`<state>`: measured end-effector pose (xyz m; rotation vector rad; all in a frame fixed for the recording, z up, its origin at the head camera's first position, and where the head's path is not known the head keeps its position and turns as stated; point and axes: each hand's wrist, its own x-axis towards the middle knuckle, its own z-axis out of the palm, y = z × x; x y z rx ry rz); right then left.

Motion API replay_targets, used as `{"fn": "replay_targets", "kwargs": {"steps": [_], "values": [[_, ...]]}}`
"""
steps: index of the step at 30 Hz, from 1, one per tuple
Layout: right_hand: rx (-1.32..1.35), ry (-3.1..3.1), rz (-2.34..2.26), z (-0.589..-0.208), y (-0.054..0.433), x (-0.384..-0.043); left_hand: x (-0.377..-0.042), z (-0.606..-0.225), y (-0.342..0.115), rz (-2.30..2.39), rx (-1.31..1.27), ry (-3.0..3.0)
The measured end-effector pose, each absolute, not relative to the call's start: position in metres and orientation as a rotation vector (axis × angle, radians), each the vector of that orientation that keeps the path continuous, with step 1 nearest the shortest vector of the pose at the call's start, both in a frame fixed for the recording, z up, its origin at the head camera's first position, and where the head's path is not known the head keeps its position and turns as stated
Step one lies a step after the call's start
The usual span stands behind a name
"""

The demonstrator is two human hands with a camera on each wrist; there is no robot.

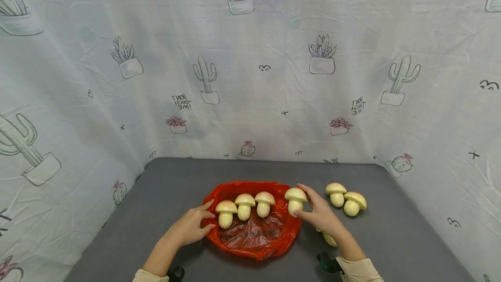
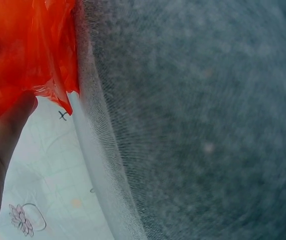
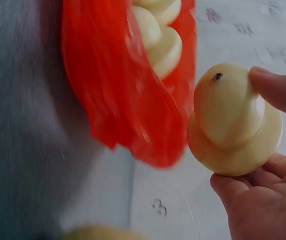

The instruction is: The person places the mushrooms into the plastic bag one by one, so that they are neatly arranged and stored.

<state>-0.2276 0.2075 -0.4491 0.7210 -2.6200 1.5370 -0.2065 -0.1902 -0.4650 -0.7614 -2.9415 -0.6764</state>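
My right hand [image 1: 322,216] pinches a toy mushroom [image 1: 295,200], pale yellow and upright, over the right rim of an opened red plastic bag [image 1: 256,253]. The right wrist view shows thumb and fingers on either side of its cap, with a dark spot on the stem's end. Three similar mushrooms [image 1: 245,206] stand in a row inside the bag. At the bag's left rim, my left hand [image 1: 192,225] holds the plastic with spread fingers. In the left wrist view its thumb [image 2: 17,117] lies against the red edge; the other fingers are mostly hidden there.
Two more mushrooms [image 1: 354,204] sit together on the grey table [image 1: 172,186], right of the bag. Another mushroom [image 1: 329,239] lies partly hidden beneath my right forearm. A whitish curtain [image 1: 254,86] printed with cacti surrounds the table at the back and sides.
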Motion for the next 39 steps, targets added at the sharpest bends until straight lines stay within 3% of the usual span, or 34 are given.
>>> {"fn": "replay_targets", "kwargs": {"steps": [12,39], "values": [[0.608,-2.690,1.364,-0.463,0.176,-0.239,-0.206,-0.466,-0.191,-0.670,-0.770,-2.922],[0.583,-2.738,1.162,-0.479,0.160,-0.243,-0.205,-0.467,-0.190,-0.669,-0.763,-2.920]]}}
